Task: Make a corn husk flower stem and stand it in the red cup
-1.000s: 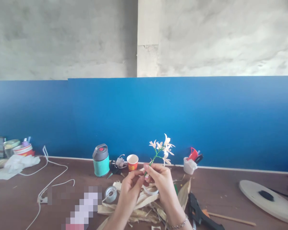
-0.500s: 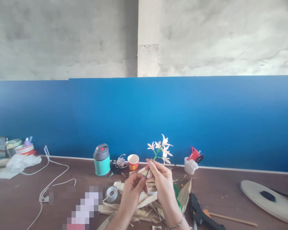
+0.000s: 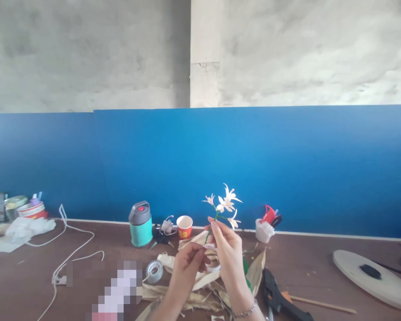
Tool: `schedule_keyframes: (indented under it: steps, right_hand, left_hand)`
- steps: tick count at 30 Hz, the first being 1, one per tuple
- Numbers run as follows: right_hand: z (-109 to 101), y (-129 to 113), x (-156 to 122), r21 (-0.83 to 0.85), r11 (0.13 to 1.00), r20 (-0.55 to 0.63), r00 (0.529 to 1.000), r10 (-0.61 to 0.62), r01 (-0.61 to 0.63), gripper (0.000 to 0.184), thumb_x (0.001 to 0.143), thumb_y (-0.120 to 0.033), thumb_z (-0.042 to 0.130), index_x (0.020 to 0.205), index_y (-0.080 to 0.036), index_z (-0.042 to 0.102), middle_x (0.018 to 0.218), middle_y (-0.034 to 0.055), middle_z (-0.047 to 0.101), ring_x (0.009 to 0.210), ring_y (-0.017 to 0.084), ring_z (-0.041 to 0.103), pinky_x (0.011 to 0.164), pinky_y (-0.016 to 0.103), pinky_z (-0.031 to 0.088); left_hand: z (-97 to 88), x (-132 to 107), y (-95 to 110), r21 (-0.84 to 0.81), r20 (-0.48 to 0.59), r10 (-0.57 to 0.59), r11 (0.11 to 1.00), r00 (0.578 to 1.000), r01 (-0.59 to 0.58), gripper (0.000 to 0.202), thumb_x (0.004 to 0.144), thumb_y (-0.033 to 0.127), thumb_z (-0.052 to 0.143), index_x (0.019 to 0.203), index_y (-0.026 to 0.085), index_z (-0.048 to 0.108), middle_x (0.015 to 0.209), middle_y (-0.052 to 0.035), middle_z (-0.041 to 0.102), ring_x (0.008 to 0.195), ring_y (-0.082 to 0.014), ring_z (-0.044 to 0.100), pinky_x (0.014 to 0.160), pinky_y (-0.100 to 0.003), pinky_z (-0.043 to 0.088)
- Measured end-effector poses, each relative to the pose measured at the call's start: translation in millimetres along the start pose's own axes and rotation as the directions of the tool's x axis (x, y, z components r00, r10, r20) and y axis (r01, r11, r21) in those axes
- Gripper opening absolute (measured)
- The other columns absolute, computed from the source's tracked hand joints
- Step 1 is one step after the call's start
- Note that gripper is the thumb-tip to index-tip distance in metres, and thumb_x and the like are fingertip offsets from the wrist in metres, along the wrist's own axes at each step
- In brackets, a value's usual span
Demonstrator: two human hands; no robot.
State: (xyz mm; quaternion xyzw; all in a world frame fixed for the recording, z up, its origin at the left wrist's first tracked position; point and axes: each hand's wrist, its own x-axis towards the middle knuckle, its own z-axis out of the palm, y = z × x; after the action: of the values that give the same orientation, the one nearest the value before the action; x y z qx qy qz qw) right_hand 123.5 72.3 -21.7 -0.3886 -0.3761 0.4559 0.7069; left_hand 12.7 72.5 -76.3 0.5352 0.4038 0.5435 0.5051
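My right hand [image 3: 229, 256] pinches the thin green stem of a small flower sprig [image 3: 224, 205] with several pale cream blossoms, holding it upright above the brown table [image 3: 314, 267]. My left hand [image 3: 186, 264] is closed just below and left of it, fingertips pinched at the lower end of the stem. Under both hands lies a heap of dried husk leaves [image 3: 200, 292] and a white tape ring [image 3: 214, 267].
A clear tape roll [image 3: 154, 270] lies left of the hands. A teal flask [image 3: 141, 224], a red paper cup [image 3: 184, 226] and a white cup with tools [image 3: 264, 228] stand by the blue wall. A black glue gun [image 3: 280, 298], a round board [image 3: 370, 278] and a white cord [image 3: 70, 249] also lie here.
The sprig has turned and risen slightly in my right hand, its blossoms now pointing more to the right. My left hand has dropped a little lower on the stem.
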Motion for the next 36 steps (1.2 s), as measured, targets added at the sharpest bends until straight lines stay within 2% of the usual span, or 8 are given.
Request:
schedule_keyframes:
  steps: [3,5,9,12,20,26,32,36]
  right_hand:
    - [-3,1,2,0.002,0.999,-0.053,0.997,-0.053,0.053,0.038,0.07,-0.05,0.071,0.087,-0.016,0.073,0.054,-0.0017,0.053,0.053,0.012,0.043,0.047,0.024,0.034]
    - [-5,0,2,0.006,0.996,-0.107,0.991,-0.083,0.084,0.036,0.071,-0.048,0.071,0.086,-0.016,0.073,0.054,-0.0019,0.053,0.056,0.013,0.046,0.05,0.025,0.035]
    - [-8,-3,1,0.061,0.991,-0.228,0.968,-0.105,0.122,0.036,0.07,-0.046,0.072,0.089,-0.016,0.072,0.06,-0.001,0.058,0.058,0.013,0.048,0.051,0.024,0.038]
    - [-7,-3,0,0.084,0.984,-0.279,0.951,-0.131,0.16,0.034,0.069,-0.044,0.074,0.088,-0.016,0.072,0.07,0.0015,0.064,0.058,0.011,0.048,0.052,0.023,0.04]
    - [-5,-1,0,0.009,0.997,-0.18,0.981,-0.077,0.08,0.04,0.067,-0.045,0.074,0.093,-0.014,0.073,0.08,0.0082,0.07,0.065,0.017,0.057,0.054,0.027,0.046]
    - [-5,-4,1,0.061,0.993,-0.235,0.968,-0.086,0.103,0.037,0.065,-0.043,0.075,0.088,-0.014,0.074,0.077,0.0073,0.07,0.063,0.016,0.057,0.054,0.027,0.046]
    - [-5,-2,1,0.031,0.997,-0.151,0.986,-0.07,0.076,0.033,0.066,-0.042,0.076,0.083,-0.015,0.074,0.071,0.005,0.068,0.056,0.012,0.049,0.05,0.024,0.042]
    - [-5,2,1,0.034,0.996,-0.153,0.986,-0.072,0.079,0.033,0.066,-0.043,0.076,0.083,-0.015,0.073,0.072,0.0054,0.068,0.06,0.014,0.052,0.052,0.025,0.042]
  left_hand:
    - [-4.1,2,-5,0.073,-0.034,0.009,0.997,0.999,-0.006,0.028,0.071,0.042,0.066,0.079,0.015,0.063,0.066,-0.0058,0.07,0.063,-0.0186,0.064,0.063,-0.03,0.049]
    - [-6.5,2,-5,0.192,-0.062,0.065,0.98,0.996,-0.052,0.02,0.073,0.036,0.062,0.076,0.016,0.063,0.066,-0.0057,0.07,0.066,-0.0202,0.064,0.065,-0.03,0.049]
    - [-6.8,-3,-3,0.462,-0.03,0.184,0.874,0.982,-0.15,0.015,0.077,0.029,0.056,0.071,0.019,0.066,0.068,-0.0051,0.069,0.067,-0.0204,0.062,0.064,-0.029,0.045]
    - [-3.1,-6,-3,0.552,-0.02,0.248,0.81,0.968,-0.196,0.014,0.076,0.024,0.056,0.071,0.019,0.068,0.069,-0.0052,0.069,0.065,-0.0196,0.06,0.06,-0.027,0.042]
    - [0.8,-7,-12,0.466,-0.021,0.208,0.867,0.978,-0.175,0.016,0.078,0.021,0.054,0.075,0.018,0.069,0.068,-0.0046,0.069,0.063,-0.018,0.061,0.055,-0.023,0.042]
    - [1.6,-9,-16,0.492,0.006,0.187,0.855,0.982,-0.166,0.018,0.08,0.024,0.052,0.08,0.018,0.069,0.07,-0.005,0.071,0.063,-0.0172,0.062,0.055,-0.023,0.044]
    - [2.5,-10,-17,0.47,0.012,0.237,0.856,0.972,-0.214,0.017,0.082,0.024,0.051,0.079,0.019,0.067,0.07,-0.004,0.07,0.062,-0.0165,0.063,0.056,-0.022,0.048]
    - [2.3,-11,-18,0.464,0.037,0.237,0.856,0.971,-0.227,0.017,0.081,0.022,0.051,0.081,0.019,0.068,0.07,-0.0046,0.071,0.062,-0.0165,0.064,0.058,-0.023,0.05]
